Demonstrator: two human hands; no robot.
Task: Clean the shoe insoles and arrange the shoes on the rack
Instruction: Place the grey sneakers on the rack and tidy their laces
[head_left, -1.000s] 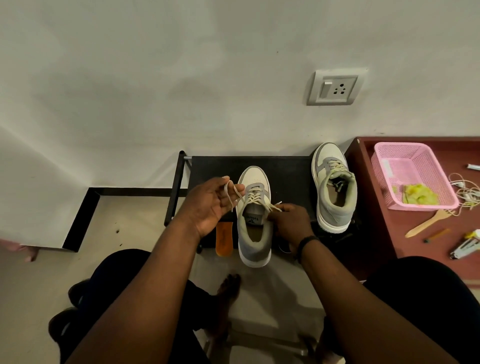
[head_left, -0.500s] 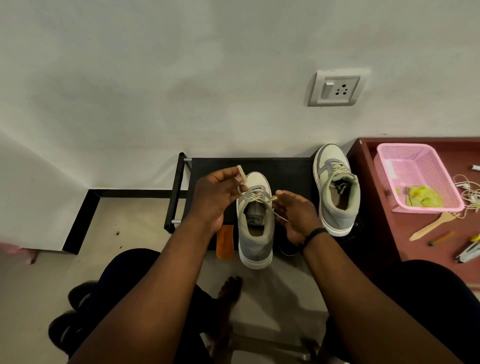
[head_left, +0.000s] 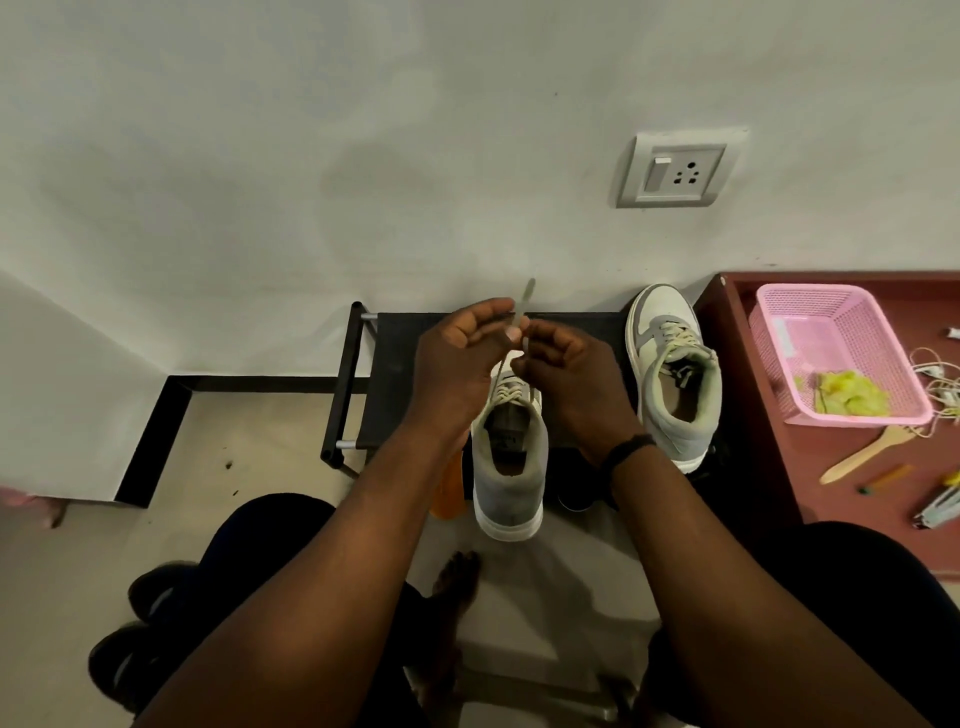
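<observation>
A grey and white sneaker (head_left: 510, 478) stands on the black shoe rack (head_left: 387, 384), heel toward me. Above its toe, my left hand (head_left: 457, 364) and my right hand (head_left: 566, 374) meet, and each pinches a pale shoelace (head_left: 521, 312) end pulled up from the shoe. One lace end sticks up above my fingers. The second sneaker (head_left: 675, 374) sits at the right end of the rack, laces loose. An orange insole (head_left: 449, 488) lies to the left of the near sneaker, partly hidden by my left forearm.
A dark red table (head_left: 831, 467) stands to the right with a pink basket (head_left: 836, 353) holding a yellow cloth, a wooden spatula (head_left: 867, 452), cables and small tools. The wall with a socket (head_left: 678, 169) is right behind the rack. Dark shoes (head_left: 135, 649) lie at the lower left.
Both hands have risen and come together above the sneaker's toe, pulling the lace ends upward. The right hand has moved from beside the tongue to meet the left.
</observation>
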